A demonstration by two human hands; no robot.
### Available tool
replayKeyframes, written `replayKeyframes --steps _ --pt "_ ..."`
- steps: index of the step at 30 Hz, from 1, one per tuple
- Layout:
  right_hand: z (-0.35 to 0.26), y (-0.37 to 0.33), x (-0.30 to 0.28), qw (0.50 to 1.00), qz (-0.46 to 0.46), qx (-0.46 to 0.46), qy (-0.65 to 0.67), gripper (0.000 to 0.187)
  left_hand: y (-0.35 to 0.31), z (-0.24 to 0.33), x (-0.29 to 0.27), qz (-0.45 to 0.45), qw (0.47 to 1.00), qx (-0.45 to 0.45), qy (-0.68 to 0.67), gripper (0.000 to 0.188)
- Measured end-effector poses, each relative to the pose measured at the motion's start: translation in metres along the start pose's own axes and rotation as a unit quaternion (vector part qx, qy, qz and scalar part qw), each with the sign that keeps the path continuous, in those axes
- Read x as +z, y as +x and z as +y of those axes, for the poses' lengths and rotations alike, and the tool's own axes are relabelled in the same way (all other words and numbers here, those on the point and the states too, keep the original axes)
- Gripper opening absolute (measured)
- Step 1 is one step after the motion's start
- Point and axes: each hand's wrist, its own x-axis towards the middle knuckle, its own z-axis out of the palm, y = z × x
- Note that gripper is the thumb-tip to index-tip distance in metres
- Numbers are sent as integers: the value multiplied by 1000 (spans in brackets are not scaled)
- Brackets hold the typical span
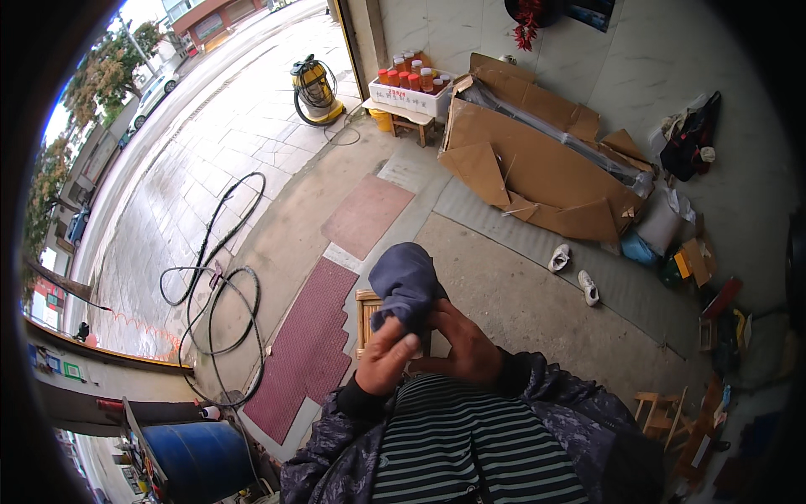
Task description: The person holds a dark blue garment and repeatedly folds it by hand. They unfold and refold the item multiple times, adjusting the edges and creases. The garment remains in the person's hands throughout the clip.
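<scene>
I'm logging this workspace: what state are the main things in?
Dark blue cloth: bunched in the left hand, right hand against it
Cardboard box: open
Jars: lidded
Black hose: loosely looped
White shoes: standing apart
Yellow vacuum cleaner: upright
Red mat: flat

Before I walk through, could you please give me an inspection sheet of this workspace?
Surface: grey concrete floor, partly covered by a dark red textured mat and a pinkish rectangular mat.
Job's things: dark blue fabric bundle, raised in front of the striped top.
Clutter: large opened brown cardboard box; two white shoes lying apart.
Hands: left hand at the bundle's lower end, fingers curled; right hand at its lower right; exact grips partly hidden.
Cables: long black hose or cable looped loosely near the open doorway.
Surroundings: yellow-and-black wheeled machine outside; large blue barrel at lower left.
</scene>
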Motion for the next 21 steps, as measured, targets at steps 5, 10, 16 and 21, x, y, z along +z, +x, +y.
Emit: replayKeyframes --steps 5,10,16,21 --pt "-4 1 1 999 41 10 18 51 -1 1 6 -95 985 11 142 63" --pt "-7 -1 -1 998 51 23 33 40 1 -8 5 -61 983 60 163 65" --pt "-11 -4 -6 991 44 117 50 20 3 -23 -8 -83 987 19 138 82" --pt "-9 -5 -5 987 50 107 112 34 9 -31 -9 -11 998 -9 61 65"
